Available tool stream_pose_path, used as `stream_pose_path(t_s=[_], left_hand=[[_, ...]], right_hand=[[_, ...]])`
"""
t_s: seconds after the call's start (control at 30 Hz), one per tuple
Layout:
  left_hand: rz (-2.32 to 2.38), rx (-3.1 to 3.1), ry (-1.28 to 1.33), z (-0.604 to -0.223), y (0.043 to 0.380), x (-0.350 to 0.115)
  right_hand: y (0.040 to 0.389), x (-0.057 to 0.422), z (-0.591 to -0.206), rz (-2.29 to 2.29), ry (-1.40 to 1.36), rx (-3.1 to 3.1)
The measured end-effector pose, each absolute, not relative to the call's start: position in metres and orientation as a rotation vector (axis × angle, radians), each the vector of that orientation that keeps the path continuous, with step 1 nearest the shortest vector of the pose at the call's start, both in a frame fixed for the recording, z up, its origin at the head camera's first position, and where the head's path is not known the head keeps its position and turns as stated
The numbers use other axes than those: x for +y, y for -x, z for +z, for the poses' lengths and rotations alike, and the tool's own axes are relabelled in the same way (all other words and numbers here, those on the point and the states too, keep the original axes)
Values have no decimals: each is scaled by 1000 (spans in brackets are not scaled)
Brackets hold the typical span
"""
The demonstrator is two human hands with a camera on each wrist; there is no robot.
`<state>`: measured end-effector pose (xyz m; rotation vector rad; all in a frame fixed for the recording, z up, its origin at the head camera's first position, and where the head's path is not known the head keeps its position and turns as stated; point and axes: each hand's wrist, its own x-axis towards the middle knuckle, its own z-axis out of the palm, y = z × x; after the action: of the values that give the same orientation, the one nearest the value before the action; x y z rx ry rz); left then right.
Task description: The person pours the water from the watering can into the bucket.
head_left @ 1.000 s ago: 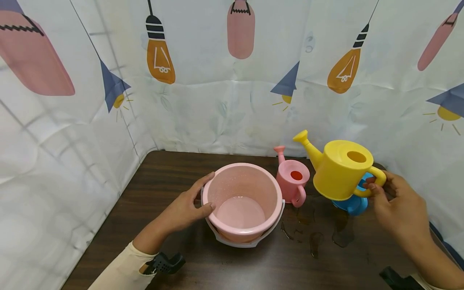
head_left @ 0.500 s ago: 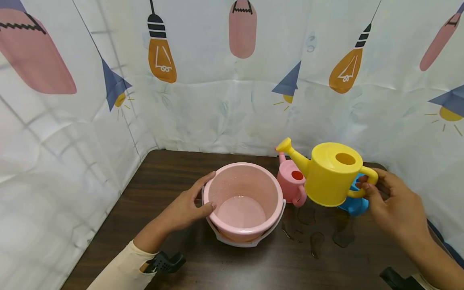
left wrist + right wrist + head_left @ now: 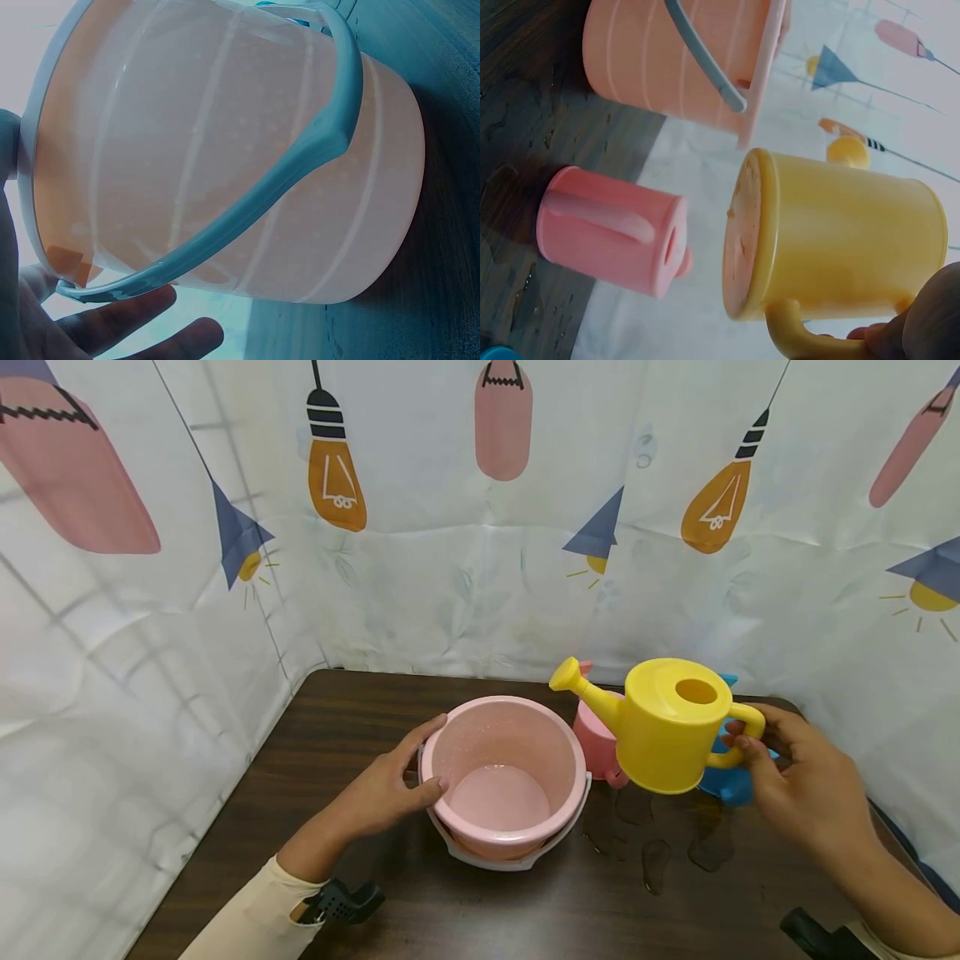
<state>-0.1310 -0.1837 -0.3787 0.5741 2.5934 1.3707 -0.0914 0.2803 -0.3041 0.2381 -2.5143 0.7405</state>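
A pink bucket (image 3: 504, 768) stands upright on the table, its pale handle lowered along the near side. My left hand (image 3: 382, 793) holds its left rim, thumb and index finger over the edge; other fingers (image 3: 180, 341) spread loosely in the left wrist view. My right hand (image 3: 810, 777) grips a yellow watering can (image 3: 663, 735) by its handle, raised off the table, spout toward the bucket. In the right wrist view its base shows. A pink watering can (image 3: 615, 232) stands beside the bucket, partly covered in the head view. Behind the yellow can is a blue one (image 3: 727, 785).
Water puddles (image 3: 654, 864) lie on the dark wooden table (image 3: 360, 718) right of the bucket. A printed white cloth (image 3: 450, 585) hangs behind and at the left, close to the table's back edge.
My right hand has carried the yellow watering can left and slightly down toward the bucket, covering more of the pink can. My left hand and the bucket stay in place.
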Motion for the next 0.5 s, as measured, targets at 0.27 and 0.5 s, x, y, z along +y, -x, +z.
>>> stream_pose_path(t_s=[0.27,0.5], left_hand=[[1354,2605,-569,-379,131,-184],[1369,2593,-577,-379,131,-184]], right_hand=[[94,273,-304,768,-305,-2505],[97,268,-302,748,-326,-2510]])
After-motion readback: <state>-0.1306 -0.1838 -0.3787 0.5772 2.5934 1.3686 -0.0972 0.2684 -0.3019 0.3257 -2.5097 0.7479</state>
